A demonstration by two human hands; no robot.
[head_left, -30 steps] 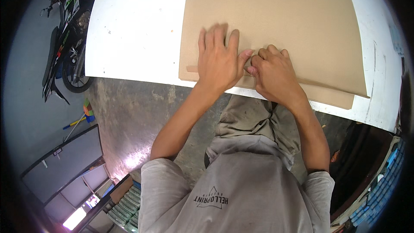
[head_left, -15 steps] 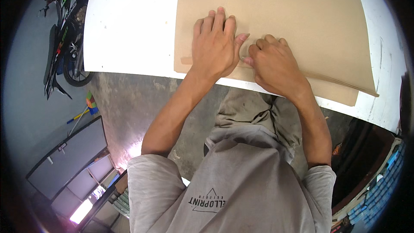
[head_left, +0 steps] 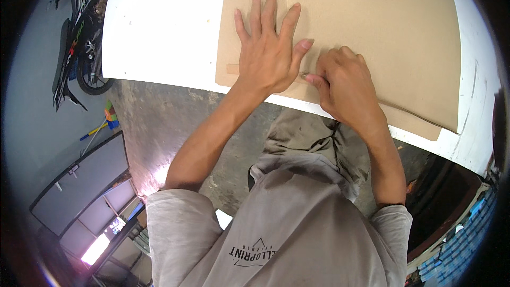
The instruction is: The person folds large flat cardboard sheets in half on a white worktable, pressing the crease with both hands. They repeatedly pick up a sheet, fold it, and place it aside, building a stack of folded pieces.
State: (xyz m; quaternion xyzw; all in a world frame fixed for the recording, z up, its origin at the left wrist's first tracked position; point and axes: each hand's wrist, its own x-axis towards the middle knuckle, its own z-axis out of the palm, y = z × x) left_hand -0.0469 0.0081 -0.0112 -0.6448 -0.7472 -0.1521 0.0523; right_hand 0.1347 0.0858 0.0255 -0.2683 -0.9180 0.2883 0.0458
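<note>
A large sheet of brown paper (head_left: 382,21) lies on the white table, with a narrow folded strip (head_left: 411,119) along its near edge. My left hand (head_left: 268,58) rests flat on the sheet at left, fingers spread, its wrist over the near edge. To its right, my right hand (head_left: 348,79) is closed, with curled fingers pressed down on the paper by the fold. The right thumb points left along the fold line. What those fingers hold, if anything, is hidden beneath the hand.
The white table (head_left: 159,26) curves around the paper, its near edge just before my body. Grey concrete floor (head_left: 154,111) lies below. At far left stands a motorcycle (head_left: 87,37), with a broom (head_left: 110,114) by the wall. Blue stacked items (head_left: 462,250) sit lower right.
My left hand has spread its fingers wider. The right hand has shifted slightly right, with its thumb more extended. The paper's near right corner lies lower, and the strip there looks flatter.
</note>
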